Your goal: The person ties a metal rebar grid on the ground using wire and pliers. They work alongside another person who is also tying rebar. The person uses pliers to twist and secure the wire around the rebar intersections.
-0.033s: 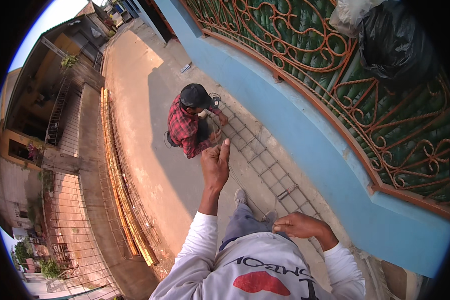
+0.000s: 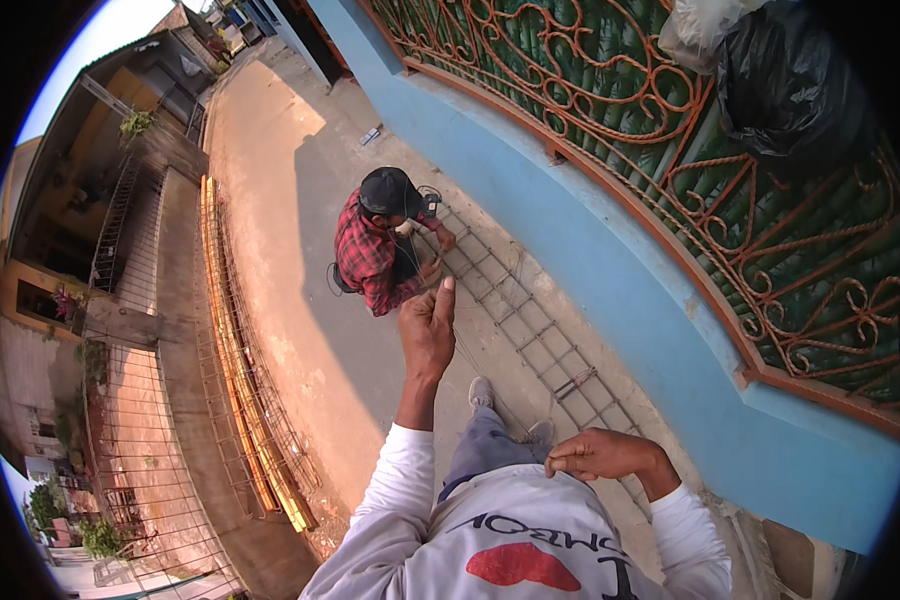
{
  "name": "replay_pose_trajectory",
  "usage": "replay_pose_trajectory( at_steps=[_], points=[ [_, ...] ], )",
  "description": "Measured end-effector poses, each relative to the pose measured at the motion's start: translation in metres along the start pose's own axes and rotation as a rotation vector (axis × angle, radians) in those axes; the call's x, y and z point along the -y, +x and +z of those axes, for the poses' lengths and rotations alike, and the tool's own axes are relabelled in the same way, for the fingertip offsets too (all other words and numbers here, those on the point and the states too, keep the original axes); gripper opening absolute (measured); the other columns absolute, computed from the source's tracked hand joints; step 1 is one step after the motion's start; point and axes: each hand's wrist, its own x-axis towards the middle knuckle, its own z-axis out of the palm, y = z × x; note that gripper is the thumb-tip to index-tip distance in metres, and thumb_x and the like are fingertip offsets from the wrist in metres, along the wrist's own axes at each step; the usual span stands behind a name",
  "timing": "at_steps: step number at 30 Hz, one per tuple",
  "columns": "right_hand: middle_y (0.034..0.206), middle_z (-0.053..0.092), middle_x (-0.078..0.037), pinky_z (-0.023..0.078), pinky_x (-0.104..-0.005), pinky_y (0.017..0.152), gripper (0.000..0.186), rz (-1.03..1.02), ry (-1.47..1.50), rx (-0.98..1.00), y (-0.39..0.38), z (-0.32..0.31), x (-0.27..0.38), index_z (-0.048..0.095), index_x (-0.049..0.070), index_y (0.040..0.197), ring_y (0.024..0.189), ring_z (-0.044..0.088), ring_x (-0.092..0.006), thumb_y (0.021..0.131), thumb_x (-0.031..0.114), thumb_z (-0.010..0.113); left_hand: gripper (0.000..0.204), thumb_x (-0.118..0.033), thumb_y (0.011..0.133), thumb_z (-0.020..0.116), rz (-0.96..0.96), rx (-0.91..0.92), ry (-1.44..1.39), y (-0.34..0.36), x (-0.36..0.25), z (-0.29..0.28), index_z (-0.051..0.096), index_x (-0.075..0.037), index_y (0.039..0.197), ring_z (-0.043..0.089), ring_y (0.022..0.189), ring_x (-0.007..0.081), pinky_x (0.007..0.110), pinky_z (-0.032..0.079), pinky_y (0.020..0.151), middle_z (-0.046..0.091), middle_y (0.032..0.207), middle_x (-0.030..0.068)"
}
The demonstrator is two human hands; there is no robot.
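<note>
Rebar cage is flat on the ground, starting below the right hand and running up along the wall side. That hand's fingers are curled in, thumb against them, around waist height; the cage passes underneath, apart from the fingertips. Left hand is out front, fingers folded, thumb up, with the cage off to its right and lower. Honestly can't tell how tightly either hand is closed or if there's a bit of wire in there, the palms are hidden.

What'd worry me: the near shoe is right beside the bars, so a careless step could snag a rung and jolt the whole cage. Crouched co-worker has a hand at the far end, so fingers could get pinched. Blue wall runs alongside.
</note>
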Motion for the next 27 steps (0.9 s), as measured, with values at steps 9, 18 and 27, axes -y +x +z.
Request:
replay_pose_trajectory(
  at_steps=[9, 18, 27],
  points=[
    [0.067, 0.054, -0.001, 0.038, -0.027, 0.056, 0.034, -0.007, 0.104, -0.546, 0.009, -0.003, -0.055, 0.07, 0.003, 0.104, 0.059, 0.048, -0.0107, 0.108, 0.032, 0.053, 0.057, -0.029, 0.104, 0.062, -0.005, 0.045, -0.037, -0.002, 0.002, -0.003, 0.042, -0.004, 0.057, 0.029, 0.053, 0.008, 0.033, 0.023, 0.048, 0.034, 0.053, -0.0038],
    [0.054, 0.043, 0.003, 0.026, -0.0279, 0.045, 0.036, -0.331, 0.767, 0.139, -0.027, -0.011, -0.049, 0.07, 0.0, 0.102, 0.045, 0.034, -0.0071, 0.107, 0.033, 0.056, 0.056, -0.027, 0.103, 0.065, -0.079, 0.049, -0.083, -0.01, 0.003, -0.004, 0.043, -0.003, 0.057, 0.029, 0.052, 0.0091, 0.034, 0.024, 0.048, 0.032, 0.054, 0.0019],
    [0.062, 0.051, 0.001, 0.042, -0.0303, 0.059, 0.031, 0.286, -0.146, -0.315, -0.018, 0.02, -0.033, 0.072, 0.004, 0.109, 0.058, 0.047, -0.0103, 0.107, 0.029, 0.054, 0.054, -0.027, 0.102, 0.066, 0.218, 0.055, 0.222, 0.002, 0.025, -0.003, 0.048, -0.003, 0.058, 0.032, 0.053, 0.0066, 0.03, 0.026, 0.048, 0.037, 0.055, -0.0038]
  ],
)
